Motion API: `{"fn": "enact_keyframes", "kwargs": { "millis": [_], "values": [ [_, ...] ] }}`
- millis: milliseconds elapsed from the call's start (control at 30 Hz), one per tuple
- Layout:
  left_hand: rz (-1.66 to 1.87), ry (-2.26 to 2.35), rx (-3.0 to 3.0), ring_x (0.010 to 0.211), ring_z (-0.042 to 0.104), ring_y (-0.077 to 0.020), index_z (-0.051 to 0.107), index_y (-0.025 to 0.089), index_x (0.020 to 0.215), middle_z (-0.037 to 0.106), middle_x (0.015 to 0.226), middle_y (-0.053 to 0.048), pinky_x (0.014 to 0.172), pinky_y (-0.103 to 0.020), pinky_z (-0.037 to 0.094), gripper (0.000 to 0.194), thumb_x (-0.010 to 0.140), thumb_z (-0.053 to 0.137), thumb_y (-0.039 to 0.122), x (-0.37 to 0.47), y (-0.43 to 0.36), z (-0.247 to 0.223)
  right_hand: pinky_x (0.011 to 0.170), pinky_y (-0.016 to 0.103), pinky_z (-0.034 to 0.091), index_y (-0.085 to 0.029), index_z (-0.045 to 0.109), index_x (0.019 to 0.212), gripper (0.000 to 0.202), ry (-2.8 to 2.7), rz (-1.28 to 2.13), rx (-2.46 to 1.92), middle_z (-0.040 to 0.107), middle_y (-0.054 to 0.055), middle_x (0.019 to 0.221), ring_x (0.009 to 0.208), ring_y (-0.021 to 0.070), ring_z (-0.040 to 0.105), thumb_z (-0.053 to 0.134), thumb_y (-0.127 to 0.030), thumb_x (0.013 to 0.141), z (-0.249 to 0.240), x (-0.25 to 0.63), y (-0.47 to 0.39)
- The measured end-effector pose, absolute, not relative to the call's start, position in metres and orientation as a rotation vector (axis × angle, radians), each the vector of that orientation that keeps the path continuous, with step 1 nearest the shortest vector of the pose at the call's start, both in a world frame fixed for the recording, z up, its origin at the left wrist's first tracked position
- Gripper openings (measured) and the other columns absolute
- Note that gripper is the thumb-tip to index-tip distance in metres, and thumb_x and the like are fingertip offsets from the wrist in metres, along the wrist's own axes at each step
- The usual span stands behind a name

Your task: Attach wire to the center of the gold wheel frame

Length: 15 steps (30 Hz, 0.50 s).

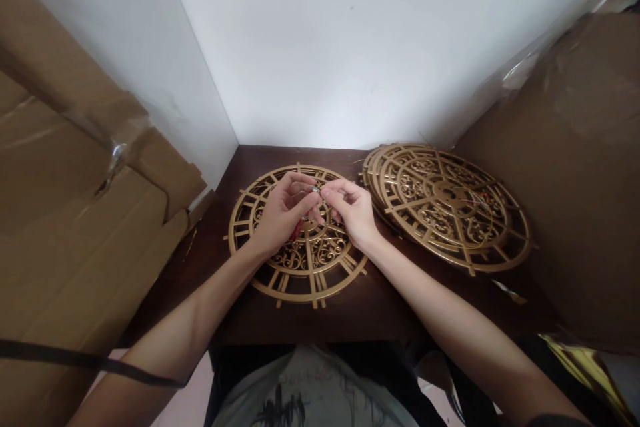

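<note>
My left hand (281, 215) and my right hand (354, 211) meet above a round gold openwork clock face (313, 272) with bar-shaped numerals and scrollwork. Between their fingertips is a small shiny metal piece (316, 190), too small to name. The left thumb and fingers are closed on it. My right thumb and forefinger are pinched together at its right side. Something red (297, 229), partly hidden, shows under the left palm. The clock face lies flat on the dark table, its upper middle covered by the hands.
Several similar gold clock faces (440, 213) are stacked at the right, with a thin yellow strand (493, 227) on top. A small brush-like item (509, 291) lies in front of them. Cardboard (65, 167) stands at the left, a brown box (575, 180) at the right, a white wall (350, 47) behind.
</note>
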<state>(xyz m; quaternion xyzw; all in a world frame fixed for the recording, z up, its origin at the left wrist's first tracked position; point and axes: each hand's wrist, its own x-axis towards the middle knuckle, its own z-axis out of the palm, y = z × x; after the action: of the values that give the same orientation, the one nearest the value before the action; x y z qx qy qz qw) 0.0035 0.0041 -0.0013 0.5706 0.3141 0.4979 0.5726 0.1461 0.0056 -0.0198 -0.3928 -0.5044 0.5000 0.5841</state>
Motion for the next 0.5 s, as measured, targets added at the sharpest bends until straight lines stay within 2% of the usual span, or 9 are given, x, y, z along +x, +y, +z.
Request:
{"fn": "enact_keyframes", "kwargs": {
  "millis": [500],
  "values": [
    [1.174, 0.775, 1.360, 0.055, 0.061, -0.0086, 0.048, 0.017, 0.096, 0.058, 0.077, 0.001, 0.053, -0.021, 0.051, 0.022, 0.080, 0.061, 0.024, 0.0041, 0.0017, 0.0027, 0.038, 0.017, 0.029, -0.017, 0.062, 0.076, 0.022, -1.171, 1.152, -0.889, 0.059, -0.004, 0.059, 0.041, 0.0032, 0.038, 0.070, -0.037, 0.071, -0.0180, 0.1461, 0.0040]
  ]
}}
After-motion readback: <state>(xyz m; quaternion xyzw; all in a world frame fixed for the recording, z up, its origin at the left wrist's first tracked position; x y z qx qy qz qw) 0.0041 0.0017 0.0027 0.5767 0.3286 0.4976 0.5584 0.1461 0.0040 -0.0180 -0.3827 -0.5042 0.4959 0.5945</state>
